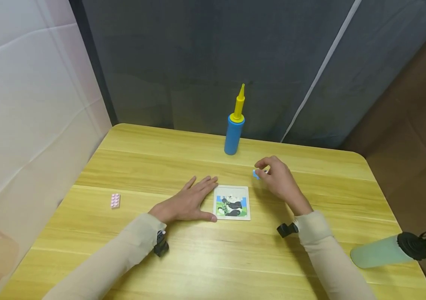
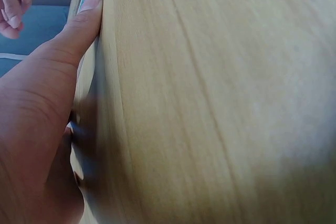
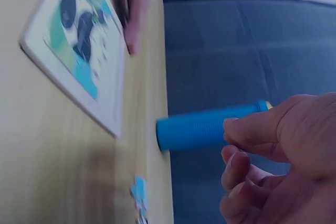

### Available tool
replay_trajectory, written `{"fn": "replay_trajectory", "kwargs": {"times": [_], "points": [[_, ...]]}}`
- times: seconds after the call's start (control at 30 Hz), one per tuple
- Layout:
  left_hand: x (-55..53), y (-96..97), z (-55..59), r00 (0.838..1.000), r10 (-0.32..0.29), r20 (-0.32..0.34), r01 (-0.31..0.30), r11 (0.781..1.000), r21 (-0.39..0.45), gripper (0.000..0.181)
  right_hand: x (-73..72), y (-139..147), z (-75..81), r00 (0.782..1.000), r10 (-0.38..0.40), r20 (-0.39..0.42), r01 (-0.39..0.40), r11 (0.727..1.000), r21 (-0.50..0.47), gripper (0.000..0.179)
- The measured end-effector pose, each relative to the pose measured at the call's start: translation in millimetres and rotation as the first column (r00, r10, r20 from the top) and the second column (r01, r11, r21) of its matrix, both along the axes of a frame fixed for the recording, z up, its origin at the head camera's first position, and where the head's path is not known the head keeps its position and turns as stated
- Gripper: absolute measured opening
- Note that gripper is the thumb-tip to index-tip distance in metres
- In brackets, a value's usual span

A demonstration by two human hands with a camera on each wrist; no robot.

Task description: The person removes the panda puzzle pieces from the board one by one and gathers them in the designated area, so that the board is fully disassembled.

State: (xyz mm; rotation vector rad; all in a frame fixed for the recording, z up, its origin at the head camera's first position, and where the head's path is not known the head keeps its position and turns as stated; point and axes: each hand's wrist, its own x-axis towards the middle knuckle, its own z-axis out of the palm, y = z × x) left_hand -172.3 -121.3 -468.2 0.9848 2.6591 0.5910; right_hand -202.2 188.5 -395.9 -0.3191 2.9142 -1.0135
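Note:
A square jigsaw tray (image 1: 235,191) with a pale border lies mid-table. Assembled panda pieces (image 1: 231,208) fill its lower part, while the upper strip shows bare backing. My left hand (image 1: 187,203) rests with spread fingers along the tray's left side, its thumb (image 2: 84,17) at the near corner. To the right of the tray, my right hand (image 1: 281,181) hovers over loose blue-and-white puzzle pieces (image 3: 139,195) on the table. Its fingers are loosely bent, with nothing visible between thumb and fingertips. The hand partly covers those pieces in the head view.
A blue hand pump (image 1: 233,137) with a yellow nozzle stands near the back edge. At the left lies a pink toy brick (image 1: 115,201). A pale green bottle (image 1: 379,251) with a black top stands at the right. Dark cloth (image 1: 198,62) hangs behind the table.

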Motion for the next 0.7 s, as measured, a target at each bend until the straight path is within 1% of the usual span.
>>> {"fn": "replay_trajectory", "kwargs": {"times": [0.17, 0.3, 0.5, 0.7], "points": [[0.2, 0.1, 0.2, 1.000, 0.004, 0.001, -0.004, 1.000, 0.002, 0.112, 10.2, -19, -6.4, 0.996, 0.092, -0.011, -0.092, 0.995, 0.044, 0.022], [0.4, 0.4, 0.6, 1.000, 0.007, 0.007, -0.007, 1.000, 0.004, 0.112, 17.4, -32, -13.8, 0.990, 0.141, 0.019, -0.142, 0.987, 0.078, 0.022], [0.7, 0.3, 0.4, 1.000, 0.007, 0.003, -0.007, 1.000, 0.006, 0.111, 27.0, -49, -25.3, 0.980, 0.187, 0.075, -0.193, 0.977, 0.094, 0.020], [0.7, -0.1, 0.1, 1.000, 0.005, 0.004, -0.005, 1.000, 0.013, 0.111, 32.2, -62, -35.9, 0.975, 0.189, 0.115, -0.200, 0.975, 0.100, 0.018]]}}
